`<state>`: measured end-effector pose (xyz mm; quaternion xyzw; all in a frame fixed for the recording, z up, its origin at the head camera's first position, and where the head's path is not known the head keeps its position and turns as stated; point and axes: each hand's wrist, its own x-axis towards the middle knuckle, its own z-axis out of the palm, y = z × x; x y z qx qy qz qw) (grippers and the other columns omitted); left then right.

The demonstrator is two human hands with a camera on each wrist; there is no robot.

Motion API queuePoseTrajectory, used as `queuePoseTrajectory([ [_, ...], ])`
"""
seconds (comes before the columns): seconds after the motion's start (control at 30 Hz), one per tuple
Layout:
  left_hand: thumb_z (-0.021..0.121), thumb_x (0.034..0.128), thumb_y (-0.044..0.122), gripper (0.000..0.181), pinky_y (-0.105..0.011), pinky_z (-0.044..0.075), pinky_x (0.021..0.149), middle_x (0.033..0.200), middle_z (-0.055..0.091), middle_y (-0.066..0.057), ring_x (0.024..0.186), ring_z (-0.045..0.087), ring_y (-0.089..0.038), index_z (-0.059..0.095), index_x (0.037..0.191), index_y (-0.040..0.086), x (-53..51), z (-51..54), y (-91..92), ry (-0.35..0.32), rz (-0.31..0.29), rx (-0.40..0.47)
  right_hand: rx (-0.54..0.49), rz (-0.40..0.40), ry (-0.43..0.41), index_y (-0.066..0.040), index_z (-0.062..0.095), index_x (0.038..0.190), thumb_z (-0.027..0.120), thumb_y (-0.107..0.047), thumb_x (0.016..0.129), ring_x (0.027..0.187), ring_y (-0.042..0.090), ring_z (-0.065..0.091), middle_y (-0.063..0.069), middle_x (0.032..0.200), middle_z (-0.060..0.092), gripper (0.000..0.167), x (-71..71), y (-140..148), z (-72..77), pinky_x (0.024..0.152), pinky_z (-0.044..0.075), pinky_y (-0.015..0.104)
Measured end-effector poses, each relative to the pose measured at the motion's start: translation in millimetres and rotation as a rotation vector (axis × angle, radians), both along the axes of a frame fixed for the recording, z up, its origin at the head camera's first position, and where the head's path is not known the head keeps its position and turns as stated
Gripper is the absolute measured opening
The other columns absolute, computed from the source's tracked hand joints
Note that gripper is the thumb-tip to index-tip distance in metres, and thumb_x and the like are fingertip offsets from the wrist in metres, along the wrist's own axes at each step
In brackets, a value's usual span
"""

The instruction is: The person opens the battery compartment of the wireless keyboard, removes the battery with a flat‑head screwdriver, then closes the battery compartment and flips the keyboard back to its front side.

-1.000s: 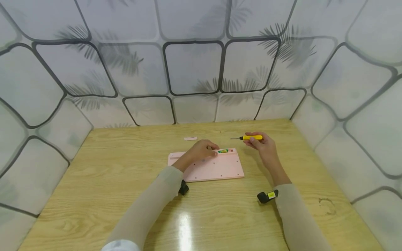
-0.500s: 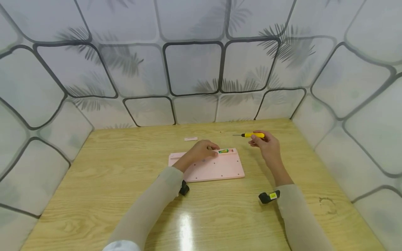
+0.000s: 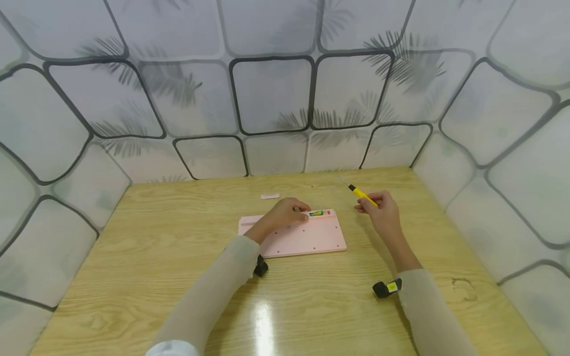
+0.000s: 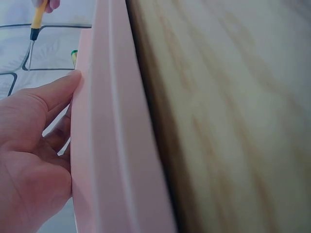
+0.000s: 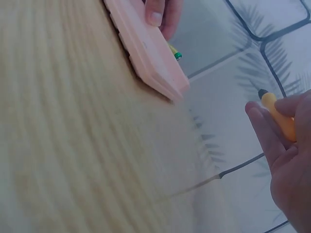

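Observation:
A pink keyboard point(image 3: 311, 240) lies face down on the table, its screw-dotted underside up. My left hand point(image 3: 287, 211) holds its raised far edge; in the left wrist view the thumb point(image 4: 63, 90) presses the pink casing point(image 4: 104, 121) and the other fingers go behind it. Just right of that hand, green-and-yellow batteries point(image 3: 316, 213) show in an uncovered compartment. Off the keyboard's far right corner, my right hand point(image 3: 382, 211) grips a screwdriver point(image 3: 361, 194) by its yellow handle. Its metal tip points away and to the left, touching nothing I can see.
Beyond the keyboard lies a small pink cover point(image 3: 269, 196). A tiny dark speck point(image 3: 312, 186) is on the wooden table point(image 3: 178, 232). Patterned fabric walls point(image 3: 276, 99) enclose the back and sides.
The screwdriver has swung from nearly level to slanting, tip now farther away. My right hand has shifted slightly right, then a little nearer. The left hand and keyboard stay put.

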<state>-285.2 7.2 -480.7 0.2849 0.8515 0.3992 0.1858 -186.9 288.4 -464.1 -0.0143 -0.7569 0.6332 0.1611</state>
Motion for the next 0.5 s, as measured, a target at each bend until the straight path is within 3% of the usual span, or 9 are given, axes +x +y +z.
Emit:
queuePoseTrajectory([
  [0.13, 0.069, 0.0973, 0.022, 0.033, -0.032, 0.051, 0.08, 0.118, 0.067, -0.002, 0.097, 0.06, -0.016, 0.07, 0.13, 0.017, -0.6, -0.9, -0.1, 0.007, 0.004, -0.002, 0.048, 0.012, 0.011, 0.015, 0.043, 0.141, 0.054, -0.004, 0.103, 0.084, -0.002, 0.07, 0.038, 0.119, 0.057, 0.044, 3.6, 5.0, -6.8, 0.084, 0.057, 0.026],
  [0.27, 0.069, 0.097, 0.022, 0.033, -0.032, 0.051, 0.08, 0.117, 0.067, -0.002, 0.097, 0.06, -0.016, 0.07, 0.13, 0.015, -0.6, -1.0, 0.2, 0.016, 0.001, -0.001, 0.067, -0.01, -0.013, 0.012, 0.044, 0.145, 0.053, -0.007, 0.105, 0.091, -0.003, 0.069, 0.036, 0.124, 0.058, 0.046, 9.9, 10.3, -10.2, 0.087, 0.055, 0.023],
  [0.5, 0.069, 0.0971, 0.022, 0.033, -0.033, 0.051, 0.08, 0.117, 0.067, -0.002, 0.099, 0.06, -0.016, 0.07, 0.13, 0.015, -2.7, -1.9, 1.5, 0.028, -0.001, 0.004, 0.035, -0.155, -0.093, 0.002, 0.046, 0.148, 0.057, -0.015, 0.104, 0.099, 0.0, 0.071, 0.031, 0.133, 0.058, 0.049, 21.1, 16.7, -10.1, 0.091, 0.052, 0.022],
])
